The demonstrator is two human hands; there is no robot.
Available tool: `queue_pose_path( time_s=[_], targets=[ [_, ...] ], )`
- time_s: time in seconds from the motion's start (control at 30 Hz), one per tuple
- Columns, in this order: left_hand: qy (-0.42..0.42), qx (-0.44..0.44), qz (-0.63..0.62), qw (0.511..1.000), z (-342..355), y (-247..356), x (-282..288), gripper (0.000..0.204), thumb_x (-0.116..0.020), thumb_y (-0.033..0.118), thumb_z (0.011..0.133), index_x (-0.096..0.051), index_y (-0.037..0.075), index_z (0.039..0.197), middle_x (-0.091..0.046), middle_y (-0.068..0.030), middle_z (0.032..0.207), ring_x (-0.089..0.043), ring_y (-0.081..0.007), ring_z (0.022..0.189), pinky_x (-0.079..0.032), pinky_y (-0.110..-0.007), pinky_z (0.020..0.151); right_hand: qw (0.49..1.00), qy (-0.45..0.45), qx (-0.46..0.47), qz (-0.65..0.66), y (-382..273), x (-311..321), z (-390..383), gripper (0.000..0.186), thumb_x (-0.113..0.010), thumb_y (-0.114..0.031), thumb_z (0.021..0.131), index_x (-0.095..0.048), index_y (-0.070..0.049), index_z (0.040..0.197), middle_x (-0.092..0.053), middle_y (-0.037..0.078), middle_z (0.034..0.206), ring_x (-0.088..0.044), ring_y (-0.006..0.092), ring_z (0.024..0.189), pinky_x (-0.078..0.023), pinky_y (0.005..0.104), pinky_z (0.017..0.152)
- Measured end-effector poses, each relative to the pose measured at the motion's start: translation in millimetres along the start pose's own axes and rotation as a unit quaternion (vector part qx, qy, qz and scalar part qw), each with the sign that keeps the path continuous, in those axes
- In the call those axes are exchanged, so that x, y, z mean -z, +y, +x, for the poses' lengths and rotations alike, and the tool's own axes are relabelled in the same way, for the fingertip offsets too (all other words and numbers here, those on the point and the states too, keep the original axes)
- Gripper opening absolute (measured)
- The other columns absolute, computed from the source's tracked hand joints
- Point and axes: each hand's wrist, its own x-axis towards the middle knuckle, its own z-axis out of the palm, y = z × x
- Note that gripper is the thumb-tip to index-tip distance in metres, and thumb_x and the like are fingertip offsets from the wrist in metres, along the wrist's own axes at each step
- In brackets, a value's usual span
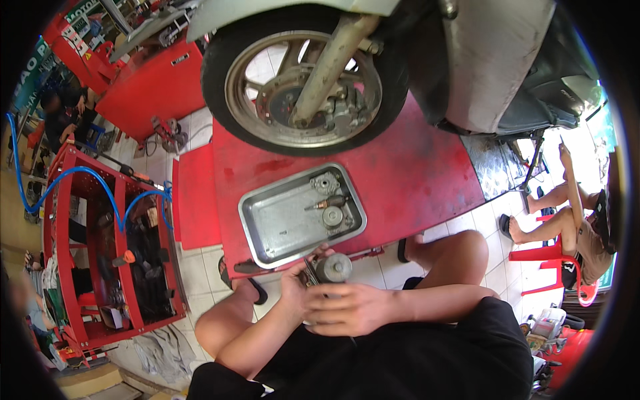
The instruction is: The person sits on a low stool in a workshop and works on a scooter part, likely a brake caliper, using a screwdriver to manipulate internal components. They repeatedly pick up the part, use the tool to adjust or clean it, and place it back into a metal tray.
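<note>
Head view: green sign (pixel 30 80) at upper left, pale lettering. Small pale label (pixel 181 59) on red cabinet (pixel 157 87). Round grey metal part (pixel 335 267) just beyond steel tray's (pixel 277 217) near edge, in left hand's (pixel 293 283) curled grip. Right hand (pixel 347 310) across near side, fingers bent; cannot tell if pinching.

The person wears a black short-sleeved shirt (pixel 427 360), dark shorts (pixel 413 283) and dark sandals (pixel 261 291).
</note>
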Motion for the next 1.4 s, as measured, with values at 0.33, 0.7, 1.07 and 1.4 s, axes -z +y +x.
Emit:
queue_pose_path(
  time_s=[0.33,0.7,1.07,1.4],
  targets=[
    [0.037,0.094,-0.102,0.990,-12,-47,33,0.030,-0.047,0.025,0.096,-0.062,0.007,0.116,-0.063,-0.0138,0.123,-0.058,-0.0341,0.120,-0.047,-0.060,0.096,0.984,-0.058,-0.117,0.119,-40,-40,-74,0.029,-0.060,-0.012,0.082,-0.066,0.000,0.108,-0.065,0.013,0.118,-0.057,0.0301,0.122,-0.049,0.0427,0.101],
    [-0.022,0.052,-0.059,0.997,9,-9,3,0.036,-0.044,0.024,0.093,-0.063,0.008,0.119,-0.065,-0.0099,0.121,-0.058,-0.0344,0.120,-0.047,-0.063,0.094,0.995,0.045,-0.077,0.047,-18,-3,-40,0.036,-0.060,-0.001,0.077,-0.065,0.003,0.112,-0.064,0.020,0.123,-0.064,0.0324,0.116,-0.057,0.0392,0.089],
    [0.047,-0.106,-0.040,0.992,16,44,-23,0.034,-0.045,0.023,0.097,-0.060,0.008,0.123,-0.061,-0.0101,0.127,-0.052,-0.0368,0.126,-0.036,-0.066,0.104,0.953,0.201,-0.174,0.144,25,87,45,0.008,-0.060,0.013,0.087,-0.064,0.009,0.092,-0.073,0.020,0.092,-0.074,0.0303,0.091,-0.061,0.0369,0.080],
    [0.039,-0.104,-0.005,0.994,33,52,-44,0.043,-0.041,0.024,0.095,-0.055,0.006,0.132,-0.057,-0.0113,0.135,-0.052,-0.0353,0.128,-0.032,-0.067,0.108,0.929,0.276,-0.191,0.155,54,81,21,0.015,-0.064,0.011,0.085,-0.067,0.007,0.099,-0.074,0.016,0.092,-0.074,0.0275,0.084,-0.059,0.0342,0.074]
  ],
)
